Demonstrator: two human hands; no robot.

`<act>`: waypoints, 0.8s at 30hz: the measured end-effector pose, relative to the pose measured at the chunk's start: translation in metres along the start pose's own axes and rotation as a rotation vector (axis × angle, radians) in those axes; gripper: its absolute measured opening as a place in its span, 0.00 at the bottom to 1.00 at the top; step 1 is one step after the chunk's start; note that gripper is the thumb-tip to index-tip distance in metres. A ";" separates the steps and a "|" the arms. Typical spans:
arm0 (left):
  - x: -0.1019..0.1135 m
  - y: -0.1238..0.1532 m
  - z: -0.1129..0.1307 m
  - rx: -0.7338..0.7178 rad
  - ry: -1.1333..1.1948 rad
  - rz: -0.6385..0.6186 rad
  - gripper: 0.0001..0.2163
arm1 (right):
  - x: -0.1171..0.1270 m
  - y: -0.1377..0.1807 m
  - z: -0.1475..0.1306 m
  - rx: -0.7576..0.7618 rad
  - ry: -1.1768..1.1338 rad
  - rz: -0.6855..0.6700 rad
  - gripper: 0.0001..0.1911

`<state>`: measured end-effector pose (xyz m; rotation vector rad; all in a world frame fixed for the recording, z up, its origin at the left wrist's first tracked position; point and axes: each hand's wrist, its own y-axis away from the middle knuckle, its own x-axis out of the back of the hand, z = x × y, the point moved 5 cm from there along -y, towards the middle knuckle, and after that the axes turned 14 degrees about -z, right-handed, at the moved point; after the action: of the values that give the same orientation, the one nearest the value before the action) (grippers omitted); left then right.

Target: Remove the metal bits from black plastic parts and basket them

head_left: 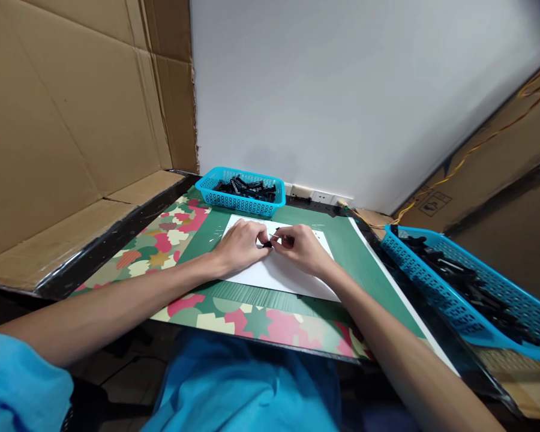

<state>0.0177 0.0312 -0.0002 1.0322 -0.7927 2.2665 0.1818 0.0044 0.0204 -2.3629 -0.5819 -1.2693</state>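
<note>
Over a white sheet (288, 273), my two hands meet close together. My left hand (243, 243) is closed, its thumb and fingers pinching a small black part (267, 244). Just to the right, my right hand (301, 246) is also closed in a pinch, around a thin, light-coloured sliver (274, 236) that touches or nearly touches the black part. What exactly the sliver is cannot be made out, as the fingers cover most of it.
A blue basket (247, 209) of black parts stands at the back against the wall. Another blue basket (459, 321) with long black pieces is at right. Cardboard (72, 108) walls the left side. Power sockets (321, 197) and a yellow cable (454, 169) lie behind.
</note>
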 end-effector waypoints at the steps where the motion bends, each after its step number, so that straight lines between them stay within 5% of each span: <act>1: 0.000 0.000 0.000 0.002 0.004 0.003 0.04 | 0.000 0.000 0.000 0.006 -0.002 0.004 0.10; 12: -0.001 0.000 0.000 -0.009 -0.001 -0.002 0.03 | 0.009 0.004 0.004 -0.020 0.074 -0.055 0.08; 17: -0.001 0.000 0.003 -0.012 -0.058 -0.008 0.04 | 0.019 0.006 -0.002 0.070 0.092 0.016 0.18; 24: -0.004 -0.001 0.009 -0.061 -0.128 -0.033 0.03 | 0.022 0.002 -0.001 0.075 -0.073 0.161 0.14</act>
<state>0.0243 0.0250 0.0019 1.1624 -0.8846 2.1519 0.1932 0.0062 0.0389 -2.3497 -0.4430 -1.0776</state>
